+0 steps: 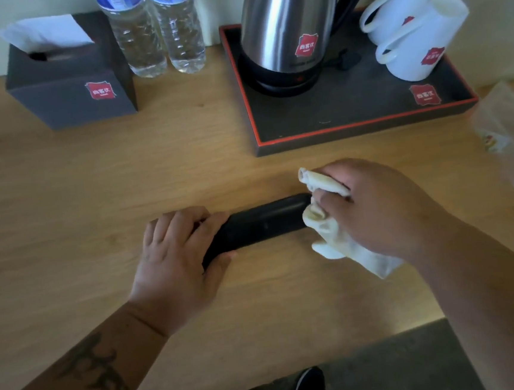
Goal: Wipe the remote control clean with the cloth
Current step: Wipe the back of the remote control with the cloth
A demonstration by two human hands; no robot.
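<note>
- The remote control (264, 222) lies flat on the wooden surface (64, 211), near its front edge and well short of the tray (352, 130) that carries the kettle (288, 30); its dark smooth side faces up; whether buttons sit underneath cannot be told.
- The left hand (178, 264) closes around the remote's near-left end, fingers curled over the top and thumb at the side, pinning it in place.
- The right hand (381, 212) grips a bunched pale cloth (323, 220) and presses it against the remote's right end; loose cloth trails below the palm.
- The step in hand looks like a stroke along the body; it goes best with the left hand holding firm so the remote cannot skid, and the cloth folded around top and edges together.
- The end under the left hand and the hidden underside likely need their own pass; a change of grip and a flip would reach them.
</note>
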